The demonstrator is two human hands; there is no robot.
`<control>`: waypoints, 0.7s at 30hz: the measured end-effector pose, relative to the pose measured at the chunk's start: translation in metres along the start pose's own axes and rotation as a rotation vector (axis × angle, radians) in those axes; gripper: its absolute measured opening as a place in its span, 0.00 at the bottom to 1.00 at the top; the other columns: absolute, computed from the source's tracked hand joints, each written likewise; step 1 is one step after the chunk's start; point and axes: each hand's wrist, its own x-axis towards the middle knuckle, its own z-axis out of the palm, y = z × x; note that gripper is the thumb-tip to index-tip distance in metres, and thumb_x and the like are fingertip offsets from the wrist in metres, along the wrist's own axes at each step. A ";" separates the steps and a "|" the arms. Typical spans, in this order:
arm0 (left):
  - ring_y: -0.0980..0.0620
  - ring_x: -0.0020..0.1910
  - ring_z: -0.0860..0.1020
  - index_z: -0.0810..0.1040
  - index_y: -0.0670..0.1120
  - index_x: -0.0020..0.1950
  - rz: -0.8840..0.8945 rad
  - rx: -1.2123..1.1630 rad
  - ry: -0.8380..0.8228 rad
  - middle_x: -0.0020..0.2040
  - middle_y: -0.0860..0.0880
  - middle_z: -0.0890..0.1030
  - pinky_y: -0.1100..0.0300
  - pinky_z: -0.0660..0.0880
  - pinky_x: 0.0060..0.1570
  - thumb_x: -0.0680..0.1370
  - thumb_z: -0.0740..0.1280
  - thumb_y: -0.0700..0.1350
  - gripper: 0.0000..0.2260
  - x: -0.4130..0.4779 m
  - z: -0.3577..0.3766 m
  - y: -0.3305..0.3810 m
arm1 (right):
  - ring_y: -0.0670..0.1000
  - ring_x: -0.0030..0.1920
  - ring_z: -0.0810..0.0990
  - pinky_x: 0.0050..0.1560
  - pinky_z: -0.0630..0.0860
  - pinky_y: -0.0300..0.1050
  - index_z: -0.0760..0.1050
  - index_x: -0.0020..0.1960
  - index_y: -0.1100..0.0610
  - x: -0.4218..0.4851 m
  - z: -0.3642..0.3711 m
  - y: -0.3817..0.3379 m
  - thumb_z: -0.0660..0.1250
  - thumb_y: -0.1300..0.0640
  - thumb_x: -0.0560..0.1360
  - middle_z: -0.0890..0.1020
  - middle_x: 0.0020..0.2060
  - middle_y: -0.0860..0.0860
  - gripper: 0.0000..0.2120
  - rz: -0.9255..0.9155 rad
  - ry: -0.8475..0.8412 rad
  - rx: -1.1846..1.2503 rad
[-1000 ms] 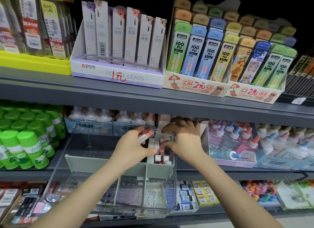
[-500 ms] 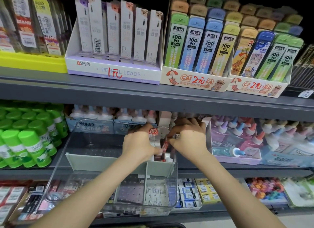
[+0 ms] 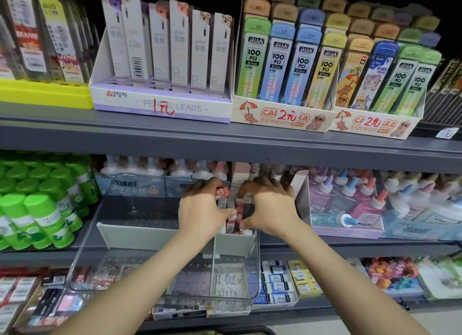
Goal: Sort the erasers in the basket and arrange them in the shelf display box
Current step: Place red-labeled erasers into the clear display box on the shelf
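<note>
Erasers (image 3: pixel 236 216): packed on end in the right rear compartment of the box (image 3: pixel 160 293), behind the divider (image 3: pixel 140 234).
Box: clear, on the middle shelf (image 3: pixel 350 248), front overhanging the edge, probably for easier access.
Left hand (image 3: pixel 200 209): fingers pinch a red eraser (image 3: pixel 222 191) above the row, and the thumb bears on the row's side.
Right hand (image 3: pixel 272 207): fingers curled over the row's far end, thumb at the near end. It clamps the row, apparently to close gaps for the next piece.
Basket: not in view.

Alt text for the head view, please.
Two hands work in the rear right compartment of a clear display box: the left hand holds a red-wrapped eraser, the right hand curls over the row of erasers. Green glue sticks stand to its left.
</note>
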 end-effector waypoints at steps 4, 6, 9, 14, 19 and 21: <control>0.50 0.54 0.75 0.74 0.51 0.56 0.003 -0.045 -0.005 0.54 0.52 0.79 0.61 0.69 0.45 0.68 0.74 0.57 0.21 0.001 0.002 -0.005 | 0.53 0.62 0.69 0.60 0.62 0.51 0.77 0.48 0.45 0.003 0.006 0.002 0.70 0.40 0.68 0.75 0.59 0.45 0.13 0.075 0.137 0.010; 0.50 0.53 0.75 0.75 0.51 0.54 0.010 -0.057 0.013 0.53 0.52 0.79 0.60 0.70 0.44 0.68 0.74 0.56 0.20 0.002 0.004 -0.007 | 0.53 0.61 0.70 0.58 0.62 0.50 0.79 0.45 0.45 0.002 0.011 0.002 0.69 0.39 0.68 0.77 0.56 0.45 0.12 0.081 0.174 -0.009; 0.49 0.52 0.76 0.75 0.50 0.53 0.010 -0.061 0.038 0.52 0.52 0.80 0.60 0.70 0.44 0.68 0.74 0.55 0.18 0.003 0.006 -0.007 | 0.55 0.56 0.74 0.54 0.64 0.51 0.82 0.42 0.45 0.001 0.017 -0.001 0.71 0.40 0.67 0.80 0.51 0.46 0.10 0.083 0.244 -0.013; 0.49 0.52 0.76 0.76 0.49 0.53 0.003 -0.090 0.059 0.51 0.51 0.80 0.61 0.66 0.41 0.67 0.75 0.52 0.18 0.006 0.009 -0.007 | 0.56 0.33 0.79 0.38 0.72 0.50 0.80 0.28 0.42 0.001 0.026 -0.011 0.81 0.49 0.50 0.81 0.33 0.47 0.11 0.143 0.349 -0.010; 0.50 0.53 0.75 0.75 0.50 0.54 0.013 -0.086 0.045 0.52 0.53 0.79 0.61 0.68 0.43 0.69 0.74 0.54 0.18 0.006 0.010 -0.008 | 0.57 0.36 0.79 0.40 0.71 0.50 0.81 0.30 0.44 0.001 0.028 -0.010 0.81 0.52 0.50 0.82 0.36 0.48 0.12 0.170 0.391 0.051; 0.51 0.54 0.75 0.74 0.51 0.55 0.009 -0.081 0.031 0.53 0.53 0.79 0.61 0.69 0.45 0.69 0.74 0.54 0.18 0.006 0.010 -0.009 | 0.57 0.36 0.79 0.41 0.72 0.50 0.82 0.32 0.46 -0.001 0.028 -0.011 0.80 0.55 0.50 0.83 0.37 0.49 0.13 0.179 0.425 0.045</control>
